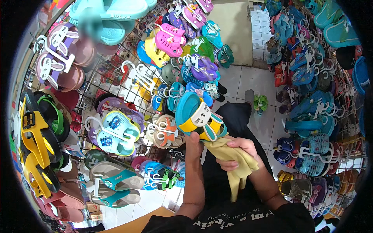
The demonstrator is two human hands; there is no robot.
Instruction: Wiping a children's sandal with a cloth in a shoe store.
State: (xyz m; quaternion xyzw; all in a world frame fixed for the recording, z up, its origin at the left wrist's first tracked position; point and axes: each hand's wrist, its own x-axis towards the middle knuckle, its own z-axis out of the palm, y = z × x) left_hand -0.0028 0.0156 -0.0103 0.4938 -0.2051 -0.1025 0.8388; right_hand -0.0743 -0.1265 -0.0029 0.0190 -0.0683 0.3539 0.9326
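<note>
My left hand (194, 142) grips a teal child's sandal (189, 109) from below, its thumb against the side. A white rabbit face with long ears decorates the sandal's yellow strap. In my right hand (239, 151) is a pale yellow cloth (233, 171), bunched between fingers and thumb, with its ends hanging down. The cloth's upper part lies against or close to the sandal's lower end; whether they touch is hard to tell.
A wire grid rack (102, 78) at left carries several hung sandals, among them light blue ones (118, 132) and grey-teal ones (115, 186). Another rack of children's footwear (309, 116) lines the right side. Green clogs (260, 102) are near the tiled floor (262, 128) between.
</note>
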